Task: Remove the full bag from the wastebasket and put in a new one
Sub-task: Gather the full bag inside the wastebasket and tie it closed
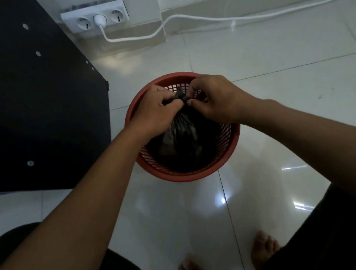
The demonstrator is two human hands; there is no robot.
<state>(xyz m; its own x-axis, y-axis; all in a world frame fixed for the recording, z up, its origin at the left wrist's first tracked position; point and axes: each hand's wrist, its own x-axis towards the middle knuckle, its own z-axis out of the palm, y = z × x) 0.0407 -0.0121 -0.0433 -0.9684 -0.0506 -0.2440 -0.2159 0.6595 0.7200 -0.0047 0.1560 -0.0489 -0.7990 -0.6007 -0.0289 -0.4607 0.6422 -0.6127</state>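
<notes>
Black bag [183, 131] in wastebasket [192, 174], neck pinched between left grip [155, 110] and right grip [215, 99].

I can read no text, label, brand or number anywhere here: not on the white three-socket power strip [95, 17], nor on the red plastic lattice wastebasket [192, 174].

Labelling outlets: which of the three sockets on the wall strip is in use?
The middle socket: a white plug sits in it, its cable trailing right along the floor. The left and right sockets are empty.

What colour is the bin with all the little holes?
The wastebasket is red-orange, seen in the head view.
</notes>
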